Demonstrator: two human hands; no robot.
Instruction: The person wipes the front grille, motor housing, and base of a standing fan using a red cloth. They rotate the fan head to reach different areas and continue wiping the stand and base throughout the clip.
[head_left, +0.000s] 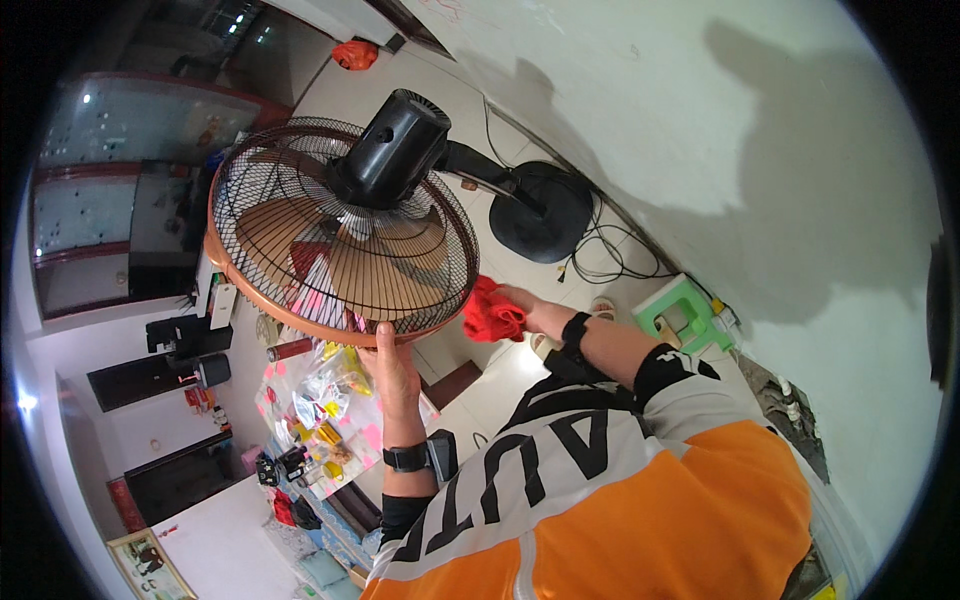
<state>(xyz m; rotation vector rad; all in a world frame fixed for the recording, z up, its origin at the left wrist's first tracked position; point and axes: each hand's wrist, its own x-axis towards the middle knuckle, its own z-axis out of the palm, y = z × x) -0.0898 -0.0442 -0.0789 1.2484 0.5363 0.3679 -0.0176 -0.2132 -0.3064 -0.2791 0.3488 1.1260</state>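
A black standing fan has a round wire cage with a copper-coloured rim (289, 321) and tan blades (375, 281) inside. My left hand (395, 375) grips the near edge of that rim, thumb over the top. In my right hand (536, 307) is a bunched red cloth (491, 311), close beside the cage's right edge; whether the cloth touches the cage I cannot tell. The black motor housing (401, 142) sits at the back of the cage, on top from here. A black pole (487, 174) runs from it down to the dark base (541, 214) on the tiled floor.
A black cable (611, 255) lies coiled by the fan base, along the wall (675, 150). Near it stands a green plastic stool (679, 315). To the left, a table (367, 450) carries plastic bags and small items. A red bag (355, 55) rests on the floor farther off.
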